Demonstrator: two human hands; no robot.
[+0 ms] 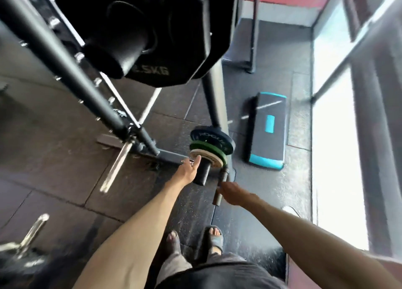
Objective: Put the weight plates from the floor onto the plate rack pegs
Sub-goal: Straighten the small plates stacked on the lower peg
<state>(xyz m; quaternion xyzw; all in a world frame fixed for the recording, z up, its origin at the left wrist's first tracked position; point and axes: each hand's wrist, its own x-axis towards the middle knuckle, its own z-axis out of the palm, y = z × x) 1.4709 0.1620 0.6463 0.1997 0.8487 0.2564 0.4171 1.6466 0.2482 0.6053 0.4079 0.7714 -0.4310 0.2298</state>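
Left hand [188, 169] at white plate [214, 158]

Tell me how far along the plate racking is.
Done: the low peg carries a black plate, a green plate and a white plate; a big black plate hangs on an upper peg. In hand: the left hand touches the white plate with straight fingers; the right hand is at a thin brown bar, grip unclear. Left: no loose plate shows on the floor, though the bottom-left corner is blurred.

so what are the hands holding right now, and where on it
Right hand grips the brown rod near its middle. Left hand holds nothing; its straight fingers only touch the white plate at its rim.
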